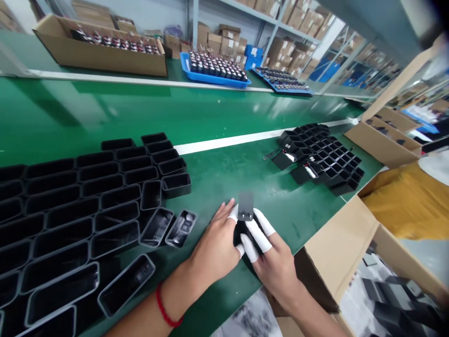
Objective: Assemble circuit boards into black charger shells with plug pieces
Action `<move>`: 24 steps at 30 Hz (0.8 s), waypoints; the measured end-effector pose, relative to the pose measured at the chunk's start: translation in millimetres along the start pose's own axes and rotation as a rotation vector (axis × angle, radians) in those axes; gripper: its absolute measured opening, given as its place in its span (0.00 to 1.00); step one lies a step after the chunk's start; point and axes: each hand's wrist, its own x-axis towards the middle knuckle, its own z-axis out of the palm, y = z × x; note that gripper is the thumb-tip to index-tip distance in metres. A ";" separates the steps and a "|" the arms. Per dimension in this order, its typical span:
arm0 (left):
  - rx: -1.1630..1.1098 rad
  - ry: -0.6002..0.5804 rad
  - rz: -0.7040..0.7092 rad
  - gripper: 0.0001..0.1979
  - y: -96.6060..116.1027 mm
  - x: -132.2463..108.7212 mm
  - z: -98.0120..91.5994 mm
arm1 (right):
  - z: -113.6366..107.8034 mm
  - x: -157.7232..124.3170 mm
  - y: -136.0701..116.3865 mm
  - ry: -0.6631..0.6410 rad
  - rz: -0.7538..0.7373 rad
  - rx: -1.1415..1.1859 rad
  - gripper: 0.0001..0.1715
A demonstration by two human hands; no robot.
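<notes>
Both my hands meet over the green belt near its front edge, closed around one small black part [245, 213] that has a grey rectangular face sticking up between the fingertips. My left hand [215, 245], with a red cord at the wrist, grips it from the left. My right hand [271, 260] grips it from the right; several of the fingertips on the part wear white finger cots. Just left of my hands, two open black cases [168, 228] lie tilted at the end of a large block of empty black rectangular cases [80, 206].
A second cluster of small black cases [321, 157] sits at the right of the belt. An open cardboard box [354, 262] with dark parts stands at my right. A person in a yellow garment [409, 201] is beside it. Blue trays [213, 70] and cartons line the far side.
</notes>
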 end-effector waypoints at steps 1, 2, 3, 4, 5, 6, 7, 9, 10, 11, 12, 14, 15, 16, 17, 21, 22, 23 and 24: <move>0.002 -0.011 0.006 0.35 0.3 -0.5 -1.6 | -3.9 1.5 2.9 -0.001 -0.011 -0.004 0.36; 0.002 -0.017 0.010 0.37 0.5 -1.2 -3.0 | -8.4 2.4 6.1 0.011 -0.011 -0.010 0.36; 0.001 -0.016 0.010 0.38 0.7 -1.8 -4.0 | -13.0 2.4 9.5 0.047 0.002 -0.027 0.35; -0.001 -0.009 0.007 0.39 0.7 -2.4 -4.5 | -16.7 1.6 12.9 0.106 0.030 -0.057 0.36; -0.006 0.003 0.002 0.37 0.5 -2.9 -4.4 | -19.0 0.1 16.3 0.167 0.062 -0.091 0.36; -0.011 0.016 -0.003 0.35 0.0 -3.3 -3.8 | -19.6 -2.0 19.6 0.213 0.088 -0.118 0.37; -0.018 0.028 -0.008 0.33 -0.8 -3.7 -2.9 | -18.6 -4.3 22.7 0.219 0.104 -0.128 0.37; -0.030 0.044 -0.012 0.31 -2.2 -4.3 -0.6 | -13.7 -7.8 27.6 0.134 0.115 -0.078 0.36; -0.037 0.047 -0.013 0.31 -2.5 -4.6 0.2 | -11.4 -8.1 29.2 0.073 0.127 -0.018 0.34; -0.044 0.048 -0.015 0.31 -2.2 -4.8 0.5 | -10.0 -6.8 29.9 0.034 0.170 0.060 0.31; -0.054 0.048 -0.019 0.31 -1.1 -5.1 0.2 | -9.8 -4.0 29.4 0.032 0.273 0.180 0.27; -0.077 0.045 -0.027 0.33 3.9 -5.4 -2.5 | -12.8 5.8 24.3 0.111 0.551 0.485 0.20; -0.092 0.038 -0.025 0.37 7.5 -5.5 -4.5 | -14.9 12.0 19.7 0.158 0.682 0.650 0.19; -0.114 0.028 -0.022 0.42 11.7 -5.4 -6.7 | -16.8 18.2 14.1 0.202 0.798 0.823 0.18; -0.145 0.026 -0.019 0.45 15.9 -5.4 -8.9 | -18.1 24.1 7.7 0.235 0.891 0.996 0.19; -0.256 0.154 -0.042 0.39 28.0 -5.0 -13.7 | -16.5 38.4 -14.6 0.238 1.178 1.586 0.18; -0.257 0.196 -0.046 0.36 29.2 -4.8 -13.7 | -15.4 39.7 -18.0 0.232 1.225 1.655 0.20; -0.249 0.224 -0.048 0.35 29.7 -4.7 -13.5 | -14.6 40.4 -20.3 0.231 1.254 1.699 0.21; -0.240 0.237 -0.049 0.34 29.8 -4.5 -13.1 | -14.0 40.9 -21.9 0.237 1.272 1.727 0.21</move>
